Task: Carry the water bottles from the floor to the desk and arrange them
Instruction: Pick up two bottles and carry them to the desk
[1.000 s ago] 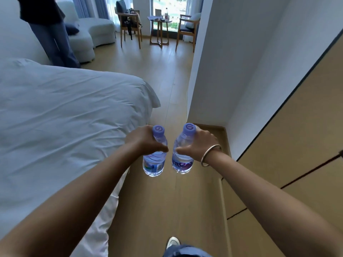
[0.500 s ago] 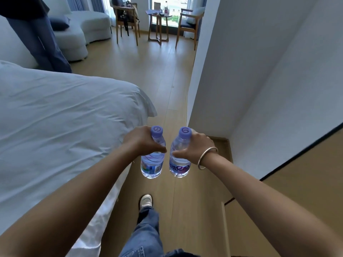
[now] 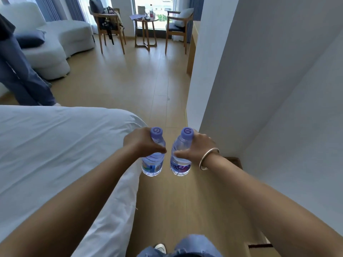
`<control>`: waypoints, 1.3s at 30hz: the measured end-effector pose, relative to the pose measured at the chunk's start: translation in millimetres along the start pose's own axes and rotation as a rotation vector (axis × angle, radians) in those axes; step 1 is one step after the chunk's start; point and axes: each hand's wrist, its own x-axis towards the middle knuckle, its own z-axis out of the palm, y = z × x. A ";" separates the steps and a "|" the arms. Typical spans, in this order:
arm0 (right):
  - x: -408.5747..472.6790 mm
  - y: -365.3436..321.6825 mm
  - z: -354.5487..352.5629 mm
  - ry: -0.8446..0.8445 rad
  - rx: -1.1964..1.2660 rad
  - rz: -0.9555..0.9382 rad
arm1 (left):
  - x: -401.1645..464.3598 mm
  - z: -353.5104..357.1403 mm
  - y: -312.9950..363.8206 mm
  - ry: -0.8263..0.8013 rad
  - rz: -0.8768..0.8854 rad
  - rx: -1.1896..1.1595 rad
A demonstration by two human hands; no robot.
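Observation:
Two small clear water bottles with purple caps hang upright in front of me above the wooden floor. My left hand (image 3: 140,143) grips the left bottle (image 3: 153,162) round its upper part. My right hand (image 3: 194,147), with a silver bangle on the wrist, grips the right bottle (image 3: 180,164) the same way. The bottles are side by side, a small gap apart. A sliver of a wooden desk (image 3: 191,52) shows past the white wall corner on the right.
A white bed (image 3: 55,154) fills the left. A white wall (image 3: 259,89) runs along the right. Ahead lie open wooden floor (image 3: 139,89), a white sofa (image 3: 55,43), two wooden chairs and a small round table (image 3: 146,21) by the window. Another person's legs (image 3: 20,76) stand at left.
I have walked forward along the passage beside the bed; the sitting area is nearer and fuller in view. Both hands keep their hold on the bottles, now slightly farther apart.

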 end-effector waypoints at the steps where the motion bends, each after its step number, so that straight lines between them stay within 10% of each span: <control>1: 14.8 0.7 1.2 0.001 -0.003 0.006 | 14.6 -2.1 -3.3 -0.001 0.003 -0.007; 39: 698.4 107.3 29.0 -0.063 0.122 0.100 | 707.4 -67.4 -25.2 -0.051 -0.100 -0.072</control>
